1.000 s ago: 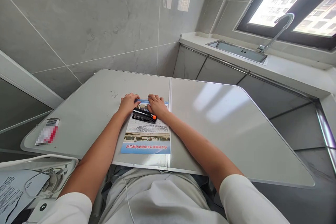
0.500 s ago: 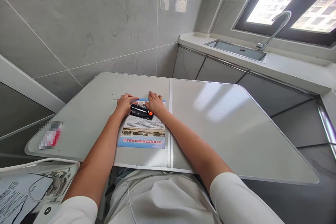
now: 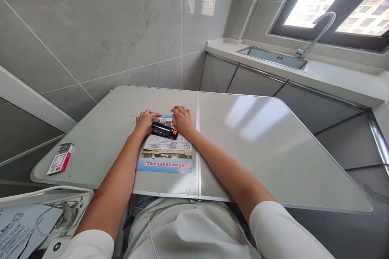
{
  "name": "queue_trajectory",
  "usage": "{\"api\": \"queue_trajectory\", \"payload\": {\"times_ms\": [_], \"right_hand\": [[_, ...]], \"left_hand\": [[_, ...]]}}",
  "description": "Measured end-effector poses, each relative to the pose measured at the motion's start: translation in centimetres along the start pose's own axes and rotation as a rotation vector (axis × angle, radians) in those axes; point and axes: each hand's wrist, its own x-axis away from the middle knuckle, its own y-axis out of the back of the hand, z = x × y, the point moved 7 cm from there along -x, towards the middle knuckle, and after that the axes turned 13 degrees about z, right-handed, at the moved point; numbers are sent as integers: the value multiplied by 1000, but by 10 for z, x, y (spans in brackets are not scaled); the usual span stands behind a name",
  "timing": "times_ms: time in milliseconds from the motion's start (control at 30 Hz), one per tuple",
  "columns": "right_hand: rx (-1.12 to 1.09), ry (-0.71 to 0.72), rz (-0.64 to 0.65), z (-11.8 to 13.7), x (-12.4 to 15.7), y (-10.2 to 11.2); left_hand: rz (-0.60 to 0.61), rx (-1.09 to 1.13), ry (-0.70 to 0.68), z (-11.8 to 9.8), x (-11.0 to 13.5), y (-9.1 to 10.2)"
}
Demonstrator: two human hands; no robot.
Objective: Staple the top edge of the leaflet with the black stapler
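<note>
Pale table (image 3: 273, 162) below outstretched arms (image 3: 231, 166): left hand (image 3: 145, 122) and right hand (image 3: 183, 122) at far corners of a leaflet (image 3: 164, 165), grip unclear.

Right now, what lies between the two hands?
In the head view, the black stapler and the printed sheet beneath it lie between left hand and right hand.

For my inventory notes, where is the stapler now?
In the head view, the black stapler lies on the printed sheet, just left of centre, between the left hand and right hand.
</note>
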Motion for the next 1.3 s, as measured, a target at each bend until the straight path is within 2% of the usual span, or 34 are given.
{"api": "queue_trajectory", "payload": {"times_ms": [67, 133, 233, 300, 400, 500, 633, 767, 933, 1067, 1300], "right_hand": [[-74, -54, -56, -16, 14, 12], [-132, -150, -59, -38, 29, 17], [-116, -248, 0, -63, 46, 14], [-75, -254, 28, -69, 49, 8], [-94, -250, -4, -68, 49, 4], [-240, -255, -51, -66, 54, 7], [-471, -195, 67, -55, 76, 2], [-391, -96, 64, -30, 102, 3], [-321, -91, 37, -17, 111, 7], [-279, -82, 60, -24, 121, 16], [-248, -178, 70, -64, 162, 35]], "left_hand": [[-2, 5, 8, 0, 0, 0], [-9, 3, 19, -1, -1, -1], [-1, -43, 25, -3, -2, -3], [10, -70, 26, -4, -3, -5], [5, -67, 30, -3, -2, -6], [-19, -55, 38, -2, -2, -5], [-32, -40, 51, -4, -1, -3], [-57, 21, 38, -6, 2, 0], [-76, 59, 80, -5, 3, 0], [-92, 49, 81, -6, 1, -2], [-98, 39, 71, -8, 2, -3]]}}
